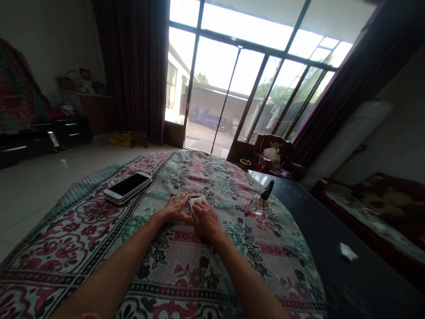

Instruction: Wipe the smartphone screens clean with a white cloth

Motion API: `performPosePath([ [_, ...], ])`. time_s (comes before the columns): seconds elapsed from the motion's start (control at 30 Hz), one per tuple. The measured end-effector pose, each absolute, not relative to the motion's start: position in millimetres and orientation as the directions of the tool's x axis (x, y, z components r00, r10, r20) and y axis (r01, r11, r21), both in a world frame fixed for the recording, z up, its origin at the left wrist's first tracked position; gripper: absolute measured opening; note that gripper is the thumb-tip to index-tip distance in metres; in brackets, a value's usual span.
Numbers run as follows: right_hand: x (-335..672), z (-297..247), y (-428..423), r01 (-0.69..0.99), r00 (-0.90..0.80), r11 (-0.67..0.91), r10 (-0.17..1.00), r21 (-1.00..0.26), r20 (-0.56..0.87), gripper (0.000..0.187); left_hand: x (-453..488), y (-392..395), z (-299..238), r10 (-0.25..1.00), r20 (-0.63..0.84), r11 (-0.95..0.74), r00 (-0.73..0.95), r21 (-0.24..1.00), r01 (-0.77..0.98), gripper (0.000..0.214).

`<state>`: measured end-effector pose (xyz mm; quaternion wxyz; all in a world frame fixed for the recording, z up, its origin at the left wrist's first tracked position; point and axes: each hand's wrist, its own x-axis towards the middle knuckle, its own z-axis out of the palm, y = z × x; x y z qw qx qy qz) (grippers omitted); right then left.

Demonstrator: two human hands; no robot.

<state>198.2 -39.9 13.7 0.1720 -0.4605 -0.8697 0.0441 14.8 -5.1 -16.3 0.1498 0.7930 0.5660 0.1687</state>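
White tissue-like piece (pixel 198 200) is held in the right grip (pixel 206 218), fingers closed on it over a small dark-edged object (pixel 195 196). Left grip (pixel 175 209): thumb spread from fingers, at the object's left side; whether it clamps the edge cannot be told. Object position: on the cloth-covered table (pixel 229 195), between both grips. Left: white phone (pixel 131 184), screen up. Right: clear container (pixel 256 205), black-topped.

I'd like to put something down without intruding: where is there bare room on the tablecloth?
The tablecloth lies bare beyond the left hand and right hand, toward the glass doors, and right of the right forearm, nearer than the glass bottle. It's crowded at the hands, around a small white item, and at left by the phone.
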Motion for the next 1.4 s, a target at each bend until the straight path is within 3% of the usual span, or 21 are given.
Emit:
performPosePath([
  [0.33,177.5,13.9,20.8,0.754,-0.547,0.599,0.799,-0.268,0.249,0.035,12.3,-4.3,-20.8,0.955,0.083,-0.288,0.284,0.484,0.827,0.125],
  [0.97,233.6,4.9,-55.1,0.635,-0.641,0.693,0.72,-0.341,0.268,0.038,13.6,-9.5,-12.1,0.946,0.076,-0.319,0.315,0.393,0.863,0.115],
  [1.4,201.2,9.0,-1.6,0.662,-0.598,0.675,0.738,-0.325,0.315,0.035,8.6,-8.6,-4.3,0.938,0.016,-0.313,0.346,0.469,0.826,0.109],
])
